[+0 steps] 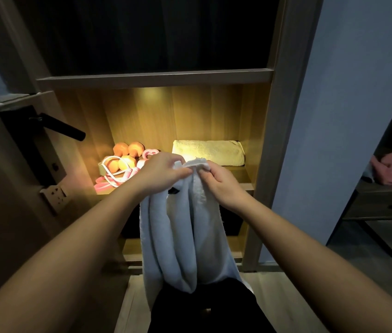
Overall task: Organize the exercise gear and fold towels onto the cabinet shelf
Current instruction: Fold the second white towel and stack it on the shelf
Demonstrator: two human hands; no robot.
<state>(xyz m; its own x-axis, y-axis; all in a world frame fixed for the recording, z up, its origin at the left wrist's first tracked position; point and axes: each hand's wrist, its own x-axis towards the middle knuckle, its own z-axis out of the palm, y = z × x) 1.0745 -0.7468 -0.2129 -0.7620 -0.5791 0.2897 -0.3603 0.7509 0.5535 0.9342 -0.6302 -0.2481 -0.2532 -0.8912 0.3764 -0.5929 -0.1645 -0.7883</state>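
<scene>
The room is dim, and the only warm light falls inside a wooden cabinet, on the shelf (243,174) at the centre of the frame. At the left of that shelf lie orange dumbbells (127,155), with a pink and white jump rope (110,181) looped around and in front of them. At its right lies a folded yellow towel (209,152).

In front of the shelf, mid-frame, a white towel (178,236) hangs in long loose folds from the person's 2 hands. The left hand (163,171) pinches the top edge between thumb and curled fingers. The right hand (221,183) grips the same edge just beside it, so the 2 hands nearly touch.

The step in hand looks like folding this towel. To do it well, the person would likely draw the hands apart along the edge until it runs straight and match the corners. Halving it evenly would then let it stack flat on or beside the yellow one.
</scene>
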